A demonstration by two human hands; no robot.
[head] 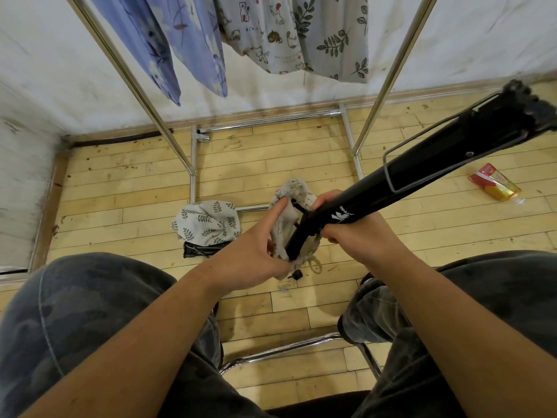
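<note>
Right hand (353, 234) grips the black stand (422, 173), whose end sits in the cloth bag (285, 219) (left hand (256, 255) holds it).

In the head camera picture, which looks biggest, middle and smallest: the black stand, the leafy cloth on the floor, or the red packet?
1. black stand, though it is held nearer the camera, which makes it look bigger
2. leafy cloth
3. red packet

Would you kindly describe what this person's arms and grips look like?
The left arm and right arm are bare as far as the frame edge, with no sleeves in view. The left grip and right grip are ungloved. No rings, watch or band show on either side.
</note>
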